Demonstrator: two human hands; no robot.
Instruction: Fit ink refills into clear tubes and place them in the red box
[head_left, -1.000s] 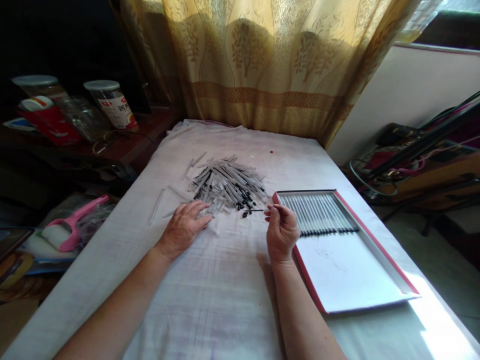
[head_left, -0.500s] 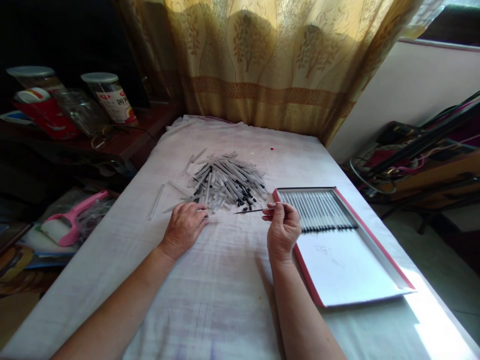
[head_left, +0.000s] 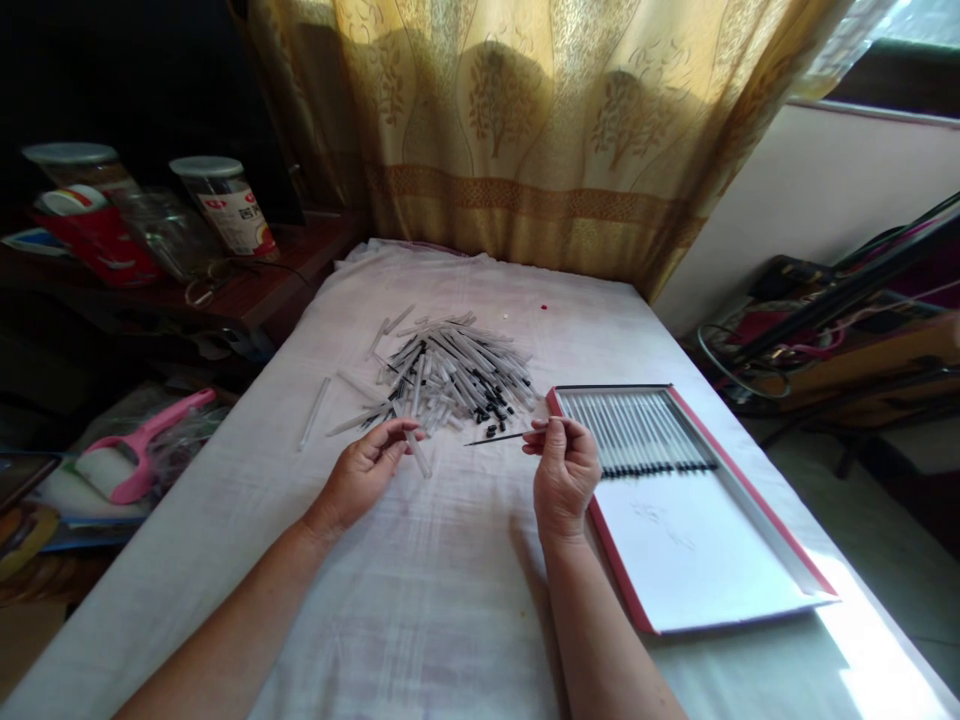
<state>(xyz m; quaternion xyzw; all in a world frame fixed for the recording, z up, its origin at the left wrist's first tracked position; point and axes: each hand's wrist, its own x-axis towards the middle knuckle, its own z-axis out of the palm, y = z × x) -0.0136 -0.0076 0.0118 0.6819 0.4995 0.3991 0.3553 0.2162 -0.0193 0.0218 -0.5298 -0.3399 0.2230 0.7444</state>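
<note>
Between the fingertips of my left hand (head_left: pixel 367 472) is a clear plastic pen part (head_left: pixel 418 456), tilted down to the right; I cannot tell if it is a cap or a barrel. My right hand (head_left: pixel 564 470) pinches a thin dark pen refill (head_left: pixel 491 439), its tip pointing left towards my other hand. Just beyond both hands lies a heap of pen parts (head_left: pixel 457 365), with clear tubes and small black pieces. A shallow red-edged box (head_left: pixel 624 580) sits beside my right hand, holding a row of clear pens (head_left: pixel 637 430) with black ends over a white bottom.
A loose clear tube (head_left: pixel 314 413) lies left of the heap on the pale tablecloth (head_left: pixel 420 600). A small red bit (head_left: pixel 544 307) is near the back. Lidded jars (head_left: pixel 229 215) stand on a dark side shelf, and a yellow curtain (head_left: pixel 510 130) hangs behind the table.
My left hand has turned and lifted from the near edge of the heap, and a clear pen part now shows in its fingers. My right hand keeps the refill nearly still.
</note>
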